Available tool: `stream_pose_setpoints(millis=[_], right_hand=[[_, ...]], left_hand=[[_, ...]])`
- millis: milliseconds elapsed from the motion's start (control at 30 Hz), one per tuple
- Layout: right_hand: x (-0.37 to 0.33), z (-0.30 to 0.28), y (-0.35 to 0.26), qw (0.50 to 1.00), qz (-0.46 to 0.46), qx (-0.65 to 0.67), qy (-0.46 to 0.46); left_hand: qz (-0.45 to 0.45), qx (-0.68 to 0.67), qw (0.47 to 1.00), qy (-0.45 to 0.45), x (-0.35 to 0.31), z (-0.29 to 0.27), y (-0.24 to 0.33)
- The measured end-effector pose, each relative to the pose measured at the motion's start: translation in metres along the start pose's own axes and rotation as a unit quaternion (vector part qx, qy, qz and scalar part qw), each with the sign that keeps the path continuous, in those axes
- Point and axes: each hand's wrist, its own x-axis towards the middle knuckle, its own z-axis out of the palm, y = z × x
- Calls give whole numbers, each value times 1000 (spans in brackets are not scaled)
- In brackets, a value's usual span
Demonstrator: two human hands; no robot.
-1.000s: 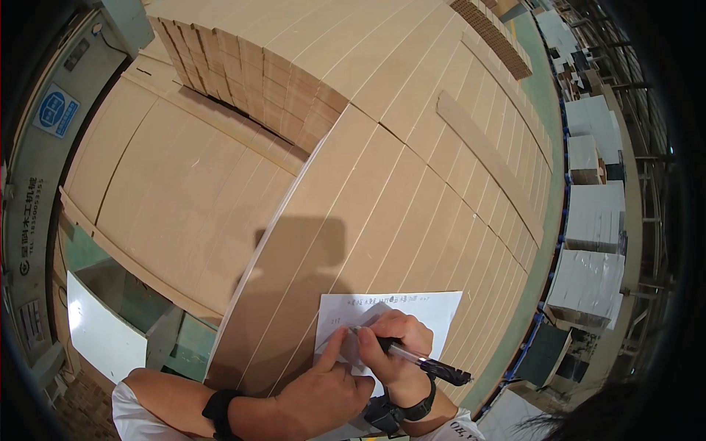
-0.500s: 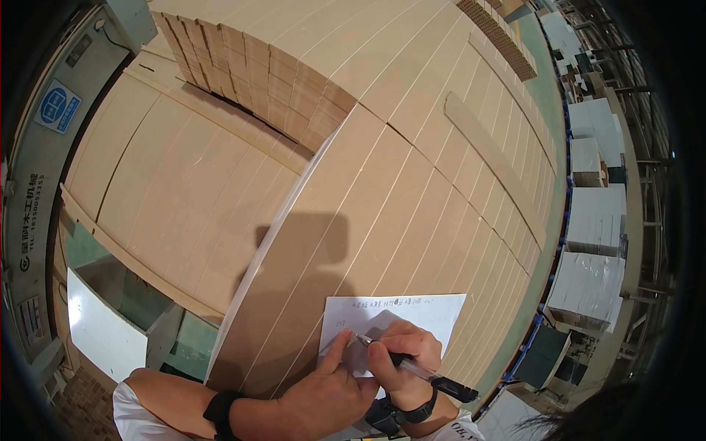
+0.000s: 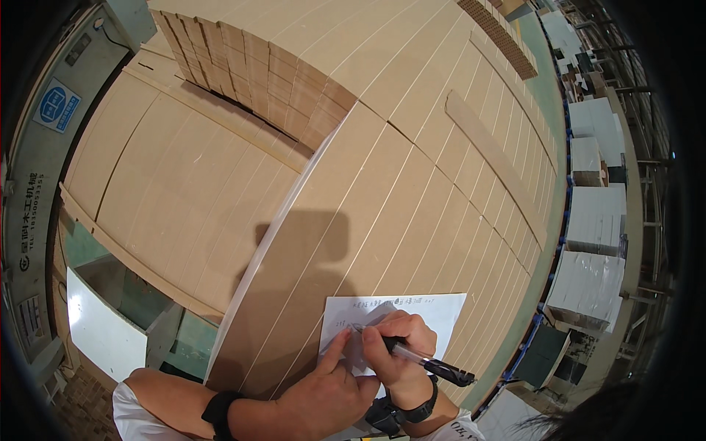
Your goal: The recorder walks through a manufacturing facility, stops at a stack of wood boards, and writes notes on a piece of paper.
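A white sheet of paper (image 3: 441, 312) with handwriting along its top lies on the brown boards at the lower middle. My right hand (image 3: 401, 353) is closed around a black and clear pen (image 3: 434, 364), whose tip meets the sheet near its left side. Resting on the paper's lower left, my left hand (image 3: 327, 393) holds nothing; its index finger stretches toward the pen tip and the thumb is apart. The other left fingers are partly bent. Both wrists wear dark bands. My right hand and shadows cover part of the sheet.
Long brown boards (image 3: 397, 191) lie side by side under the paper, with one loose strip (image 3: 485, 162) on top. A stack of board pieces (image 3: 257, 81) stands at the far left. White-wrapped stacks (image 3: 585, 287) line the right. A grey machine panel (image 3: 44, 184) borders the left.
The pen tip and my right hand have shifted slightly left and up on the paper. My left hand stays almost in place.
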Motion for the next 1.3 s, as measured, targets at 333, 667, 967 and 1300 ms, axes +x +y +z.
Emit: stream_pose_setpoints(millis=[333, 667, 967, 1300], right_hand=[[-1, -1, 1, 1000, 11, -2, -2], [1, -1, 6, 999, -44, -23, -11], [1, -4, 6, 999, -37, -17, -28], [1, -2, 2, 1000, -26, -17, 1]], left_hand=[[-7, -12, 1000, -13, -4, 11, 0], [2, 21, 1000, 12, 1, 3, -1], [3, 14, 1000, 27, 1, 3, -1], [5, -25, 1000, -5, 0, 1, -3]])
